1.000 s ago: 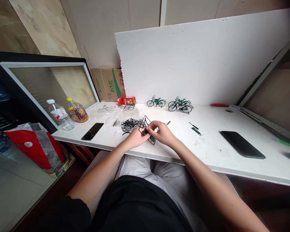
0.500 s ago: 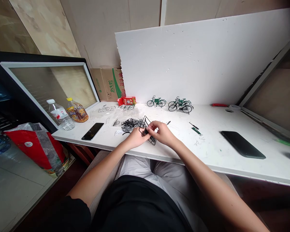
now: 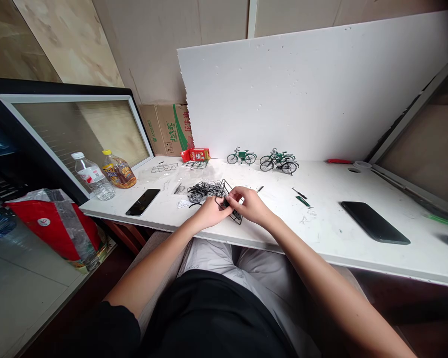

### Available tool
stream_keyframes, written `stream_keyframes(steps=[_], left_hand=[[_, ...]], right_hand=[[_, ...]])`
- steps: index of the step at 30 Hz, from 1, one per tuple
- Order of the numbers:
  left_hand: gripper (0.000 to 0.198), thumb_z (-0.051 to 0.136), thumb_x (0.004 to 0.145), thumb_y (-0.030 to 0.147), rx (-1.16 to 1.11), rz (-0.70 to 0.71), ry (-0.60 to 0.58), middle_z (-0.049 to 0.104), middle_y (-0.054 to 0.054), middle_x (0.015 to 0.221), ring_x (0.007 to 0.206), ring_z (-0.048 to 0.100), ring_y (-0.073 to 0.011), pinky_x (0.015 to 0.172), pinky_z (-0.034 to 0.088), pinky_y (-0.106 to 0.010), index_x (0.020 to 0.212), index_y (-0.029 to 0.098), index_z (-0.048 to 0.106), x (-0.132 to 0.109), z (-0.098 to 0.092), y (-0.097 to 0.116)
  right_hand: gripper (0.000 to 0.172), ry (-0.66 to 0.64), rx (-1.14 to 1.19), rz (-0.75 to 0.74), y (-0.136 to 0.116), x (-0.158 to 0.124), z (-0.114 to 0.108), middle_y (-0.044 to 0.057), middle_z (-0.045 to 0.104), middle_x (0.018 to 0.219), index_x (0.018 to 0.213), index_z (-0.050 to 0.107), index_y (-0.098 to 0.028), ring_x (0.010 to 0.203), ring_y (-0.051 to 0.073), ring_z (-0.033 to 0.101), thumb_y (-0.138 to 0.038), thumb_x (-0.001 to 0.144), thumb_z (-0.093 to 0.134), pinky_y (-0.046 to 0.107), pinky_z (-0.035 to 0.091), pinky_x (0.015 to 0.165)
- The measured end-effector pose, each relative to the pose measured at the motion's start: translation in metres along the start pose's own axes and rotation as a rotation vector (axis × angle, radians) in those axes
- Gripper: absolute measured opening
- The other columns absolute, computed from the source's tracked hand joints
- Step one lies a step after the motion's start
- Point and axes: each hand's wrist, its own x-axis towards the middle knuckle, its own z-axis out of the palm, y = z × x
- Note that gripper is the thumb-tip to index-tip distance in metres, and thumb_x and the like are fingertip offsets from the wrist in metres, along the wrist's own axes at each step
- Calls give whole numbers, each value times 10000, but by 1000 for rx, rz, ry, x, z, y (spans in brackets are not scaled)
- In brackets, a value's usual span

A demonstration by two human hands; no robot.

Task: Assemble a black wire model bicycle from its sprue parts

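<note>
A black plastic parts frame (image 3: 238, 219) is held tilted over the front of the table by both hands. My left hand (image 3: 213, 211) is closed on its left side. From the right, my right hand (image 3: 248, 204) pinches at a small dark part in the frame's middle; the fingers hide most of that part. Just behind my left hand lies a heap of black model bicycle parts (image 3: 205, 190), with wheels among them. At the back of the table stand a green model bicycle (image 3: 242, 156) and a cluster of model bicycles (image 3: 280, 162) in green and black.
A black phone (image 3: 144, 202) lies to the left, near two bottles (image 3: 93, 176). On the right are a larger dark phone (image 3: 375, 222), a green piece (image 3: 303, 201) and a thin dark tool (image 3: 299, 193). A red packet (image 3: 199, 154) and a white board (image 3: 302, 94) stand behind.
Hardly anything differs. Both hands stay at the black parts frame in nearly the same pose, and the whole view has shifted very slightly.
</note>
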Motion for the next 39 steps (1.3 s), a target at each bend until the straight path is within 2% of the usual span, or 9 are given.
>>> stream_keyframes(steps=[6,18,32,39], left_hand=[[275,659,887,399,-23,-14,-3,712,-41,716,711,628,-199,640,454,-282,807,143,720,0,2,0],[222,665,897,365,-14,-24,-33,789,-75,867,818,716,-236,706,502,-297,878,158,741,-1,4,1],[239,672,892,385,-10,-37,-42,768,-65,804,736,684,-219,683,496,-302,848,159,737,-1,6,-1],[253,670,895,387,-41,-26,-46,769,-68,809,774,691,-227,694,508,-302,857,149,746,2,6,-7]], right_hand=[[137,-2,-2,6,3,0,2,59,728,890,930,694,-190,781,191,634,-277,981,602,299,480,733],[134,-29,1,63,6,0,6,47,724,856,898,680,-189,726,172,614,-239,960,571,279,457,680],[131,-27,10,62,8,0,5,49,727,855,909,687,-193,734,179,622,-251,964,583,287,472,700],[91,-45,30,22,8,0,3,50,731,880,927,680,-192,760,180,624,-202,923,590,290,481,722]])
